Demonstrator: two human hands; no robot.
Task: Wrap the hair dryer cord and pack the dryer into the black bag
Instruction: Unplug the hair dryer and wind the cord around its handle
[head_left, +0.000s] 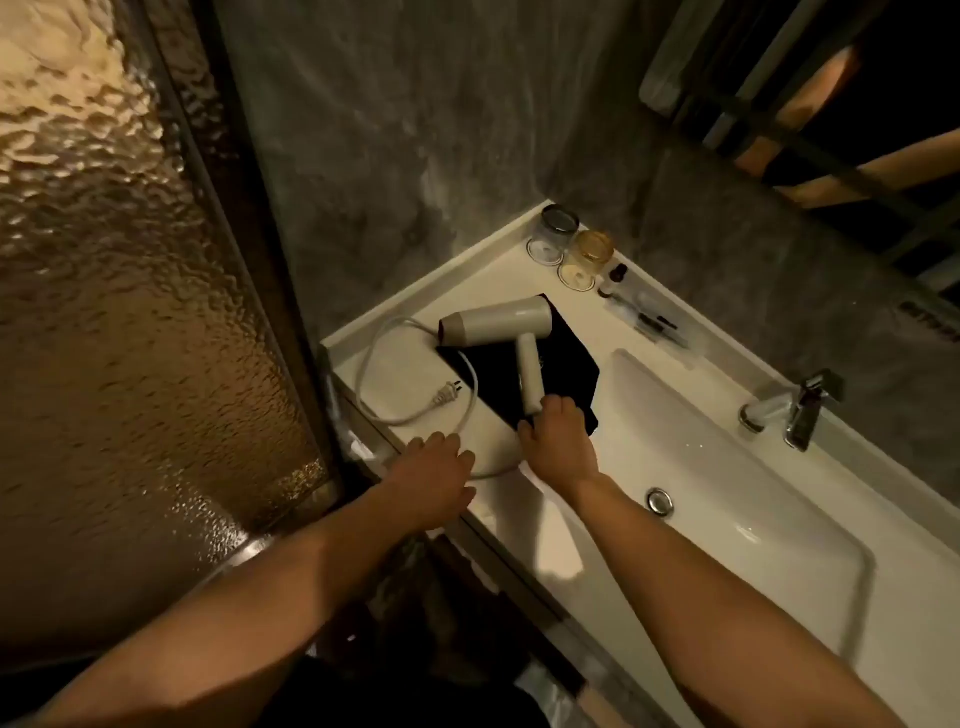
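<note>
A white hair dryer lies on a flat black bag on the white counter, nozzle pointing left. Its white cord loops loosely over the counter to the left, and the plug rests inside the loop. My right hand is closed around the lower end of the dryer's handle. My left hand lies flat on the counter's front edge, fingers spread, touching the cord where it runs past the fingertips.
The white sink basin with a chrome tap fills the counter's right side. Two glass cups, a small bottle and wrapped toiletries line the back edge. A textured glass door stands close on the left.
</note>
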